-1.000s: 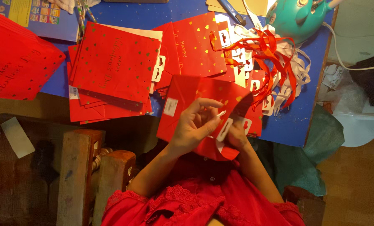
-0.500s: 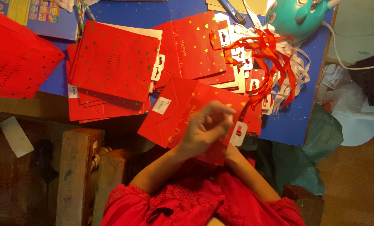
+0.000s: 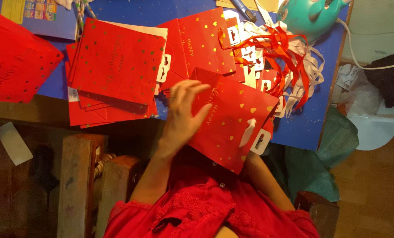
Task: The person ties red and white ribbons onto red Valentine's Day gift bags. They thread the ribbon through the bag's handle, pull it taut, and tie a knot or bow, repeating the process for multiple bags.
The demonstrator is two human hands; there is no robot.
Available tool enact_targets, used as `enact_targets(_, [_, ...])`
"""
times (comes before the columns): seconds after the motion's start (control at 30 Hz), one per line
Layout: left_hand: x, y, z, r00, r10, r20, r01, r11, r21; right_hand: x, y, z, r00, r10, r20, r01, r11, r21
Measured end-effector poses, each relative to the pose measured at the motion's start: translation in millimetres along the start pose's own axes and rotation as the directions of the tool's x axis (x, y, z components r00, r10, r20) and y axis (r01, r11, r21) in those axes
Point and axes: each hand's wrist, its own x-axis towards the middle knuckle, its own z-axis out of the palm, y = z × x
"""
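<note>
A flat red gift bag [image 3: 232, 112] with gold hearts, a white ribbon handle [image 3: 249, 130] and a white tag [image 3: 260, 141] is tilted over the near edge of the blue table [image 3: 300, 128]. My left hand [image 3: 183, 115] rests against the bag's left edge, fingers spread, thumb on the red face. My right hand is hidden under the bag; only its forearm [image 3: 264, 181] shows, running up beneath the bag's lower corner and holding it up.
A stack of the same red bags [image 3: 115, 66] lies to the left, more lie at the far left [image 3: 16, 61] and behind [image 3: 206, 39]. Tangled red and white ribbons [image 3: 285, 57] and a teal device [image 3: 311, 15] sit at the right. Wooden posts [image 3: 76, 185] stand below the table edge.
The bag has been turned over and swung right, its heart-printed face and tag now up. My left hand has opened and spread, and my right hand has gone under the bag.
</note>
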Motion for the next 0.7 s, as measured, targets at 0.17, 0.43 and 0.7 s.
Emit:
enact_targets(0.17, [-15, -16, -1, 0.987, -0.064, 0.145, 0.059, 0.997, 0.039, -4, -25, -40, 0.987, -0.142, -0.075, 0.126, 0.974, -0.189])
enact_targets(0.43, [-17, -21, -2, 0.939, -0.309, -0.153, 0.295, 0.950, -0.104, -8, -59, -37, 0.980, -0.177, 0.094, 0.200, 0.820, -0.536])
enact_targets(0.7, [-2, -35, -45, 0.895, -0.366, -0.256, 0.309, 0.921, -0.237, -19, -114, -10, 0.957, -0.282, 0.066, 0.214, 0.533, -0.819])
